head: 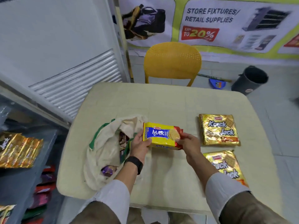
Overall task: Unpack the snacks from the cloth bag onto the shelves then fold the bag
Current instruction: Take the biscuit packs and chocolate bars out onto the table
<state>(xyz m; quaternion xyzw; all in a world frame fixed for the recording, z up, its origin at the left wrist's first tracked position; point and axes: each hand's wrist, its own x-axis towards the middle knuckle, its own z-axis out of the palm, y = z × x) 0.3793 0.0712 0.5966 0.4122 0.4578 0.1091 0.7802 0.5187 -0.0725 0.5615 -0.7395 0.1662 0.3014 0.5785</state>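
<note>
A yellow Marie biscuit pack (159, 135) is held just above the cream table (161, 102), gripped at its left end by my left hand (140, 145) and at its red right end by my right hand (188, 144). Left of it lies the open cream cloth bag (103, 143) with green trim; dark and purple snack packs (107, 170) show inside. Two gold Krack Jack packs lie flat on the right of the table, one farther (219, 129) and one nearer (224, 167), the nearer partly behind my right arm.
Grey shelves (24, 180) stand at the left, holding a gold Krack Jack pack (17, 150) on top and red packs lower down. A yellow chair (173, 62) is behind the table. A dark bin (250, 80) stands on the floor at the right.
</note>
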